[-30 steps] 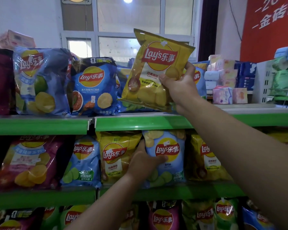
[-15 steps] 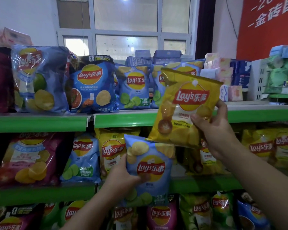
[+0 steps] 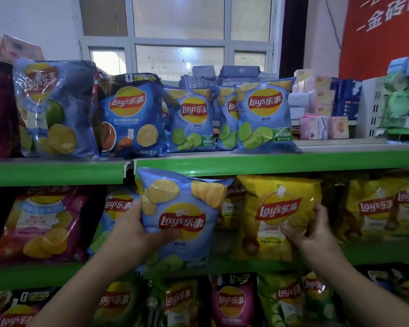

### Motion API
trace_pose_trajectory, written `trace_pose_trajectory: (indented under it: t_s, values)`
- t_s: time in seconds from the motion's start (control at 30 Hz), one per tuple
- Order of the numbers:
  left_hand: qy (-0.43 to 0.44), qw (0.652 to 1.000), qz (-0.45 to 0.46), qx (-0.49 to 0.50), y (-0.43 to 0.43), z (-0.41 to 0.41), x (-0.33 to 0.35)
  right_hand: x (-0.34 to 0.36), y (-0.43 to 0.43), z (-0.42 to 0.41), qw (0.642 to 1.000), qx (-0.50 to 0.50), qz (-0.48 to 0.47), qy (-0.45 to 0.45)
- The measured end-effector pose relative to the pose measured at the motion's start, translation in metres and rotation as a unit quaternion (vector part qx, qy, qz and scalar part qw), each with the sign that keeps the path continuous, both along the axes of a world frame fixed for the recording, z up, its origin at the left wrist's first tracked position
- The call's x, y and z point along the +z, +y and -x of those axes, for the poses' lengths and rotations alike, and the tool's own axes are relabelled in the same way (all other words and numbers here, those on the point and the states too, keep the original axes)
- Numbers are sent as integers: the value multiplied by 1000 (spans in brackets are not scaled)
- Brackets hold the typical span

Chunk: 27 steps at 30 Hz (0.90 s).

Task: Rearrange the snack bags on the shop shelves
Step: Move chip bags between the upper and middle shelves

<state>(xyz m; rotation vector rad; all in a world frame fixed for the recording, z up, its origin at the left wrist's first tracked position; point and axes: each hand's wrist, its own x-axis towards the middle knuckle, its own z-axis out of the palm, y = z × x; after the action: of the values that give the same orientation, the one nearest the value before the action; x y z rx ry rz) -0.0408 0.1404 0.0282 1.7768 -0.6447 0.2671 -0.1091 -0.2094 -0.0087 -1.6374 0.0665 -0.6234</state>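
Note:
My left hand (image 3: 137, 230) grips a light blue Lay's lime chip bag (image 3: 182, 215) by its left side, holding it upright in front of the middle shelf, its top reaching the upper shelf's green edge (image 3: 246, 161). A yellow Lay's bag (image 3: 279, 208) stands on the middle shelf, with my right hand (image 3: 309, 232) closed on its lower right part. More light blue lime bags (image 3: 265, 116) stand in a row on the top shelf. Other yellow bags (image 3: 385, 208) fill the middle shelf to the right.
A dark blue Lay's bag (image 3: 132, 114) and a large clear-wrapped multipack (image 3: 54, 107) sit on the top shelf at left. A pink multipack (image 3: 43, 223) fills the middle shelf's left. Tissue packs (image 3: 316, 109) lie behind at right. Several mixed bags crowd the bottom shelf (image 3: 229, 300).
My right hand brought the yellow bag down from the top shelf onto the middle shelf. My left hand pulled the light blue bag out of the middle shelf and raised it.

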Motion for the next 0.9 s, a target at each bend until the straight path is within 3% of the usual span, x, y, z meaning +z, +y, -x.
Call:
trace_pose_trajectory:
  t_s: [0.57,0.9]
  values:
    - [-102,980,151,-75,-36,-4,146,5,28,-81,998,-43,35,14]
    - [-87,986,139,-17,-70,-47,200,2,33,-88,993,-16,86,75]
